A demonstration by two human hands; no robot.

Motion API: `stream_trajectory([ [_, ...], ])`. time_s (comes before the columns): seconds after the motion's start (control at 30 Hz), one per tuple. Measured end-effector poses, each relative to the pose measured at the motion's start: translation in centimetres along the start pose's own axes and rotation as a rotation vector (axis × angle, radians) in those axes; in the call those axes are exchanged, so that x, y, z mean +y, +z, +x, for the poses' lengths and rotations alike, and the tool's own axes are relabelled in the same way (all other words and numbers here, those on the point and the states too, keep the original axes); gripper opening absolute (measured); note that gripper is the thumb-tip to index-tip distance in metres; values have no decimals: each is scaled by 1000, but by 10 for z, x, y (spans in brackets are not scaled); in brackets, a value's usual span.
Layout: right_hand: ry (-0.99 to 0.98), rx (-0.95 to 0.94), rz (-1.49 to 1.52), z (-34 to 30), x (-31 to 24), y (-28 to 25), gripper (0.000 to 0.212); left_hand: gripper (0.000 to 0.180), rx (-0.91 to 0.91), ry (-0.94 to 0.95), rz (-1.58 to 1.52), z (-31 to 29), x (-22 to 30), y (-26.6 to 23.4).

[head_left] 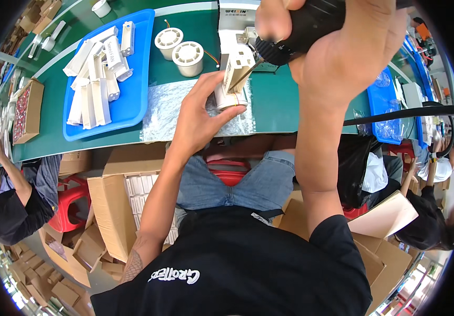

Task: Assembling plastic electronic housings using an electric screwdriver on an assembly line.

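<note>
Currently listed: left hand (198, 118), fingers closed around a small white plastic housing (233, 84) stood on a silvery sheet (166, 108) at the green bench's (274, 105) near edge; right hand (342, 39), fingers wrapped tight on a black power screwdriver (303, 23) whose bit meets the housing's top. Risk, as a judgement: a tilted bit could slip off and jab the left fingers, or the housing could twist loose. Containers: blue tray (135, 100) toward the far-left corner, holding many white oblong casings (95, 79); two white round spools (178, 48) loose beside it.
</note>
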State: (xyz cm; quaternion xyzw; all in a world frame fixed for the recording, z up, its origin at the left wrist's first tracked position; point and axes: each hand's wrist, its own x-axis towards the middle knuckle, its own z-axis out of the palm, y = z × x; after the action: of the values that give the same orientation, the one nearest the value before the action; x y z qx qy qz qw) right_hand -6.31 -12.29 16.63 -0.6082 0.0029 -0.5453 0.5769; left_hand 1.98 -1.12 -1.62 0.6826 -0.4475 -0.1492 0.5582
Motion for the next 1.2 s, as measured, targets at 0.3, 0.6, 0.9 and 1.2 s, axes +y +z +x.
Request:
stream_trajectory([
  [0.3, -56, -70, -7, -5, 12, -4, 38, 68, -7, 37, -25, 1, 2, -1],
  [0.6, -175, -135, 116, 5, 29, -2, 34, 66, -16, 60, -7, 2, 6, -3],
  [0.9, -402, -14, -74, 50, -3, -46, 36, 64, -7, 30, -29, 2, 12, 6],
  [1.2, -330, -130, -32, 69, 43, -34, 18, 62, -1, 39, -37, 2, 8, 3],
])
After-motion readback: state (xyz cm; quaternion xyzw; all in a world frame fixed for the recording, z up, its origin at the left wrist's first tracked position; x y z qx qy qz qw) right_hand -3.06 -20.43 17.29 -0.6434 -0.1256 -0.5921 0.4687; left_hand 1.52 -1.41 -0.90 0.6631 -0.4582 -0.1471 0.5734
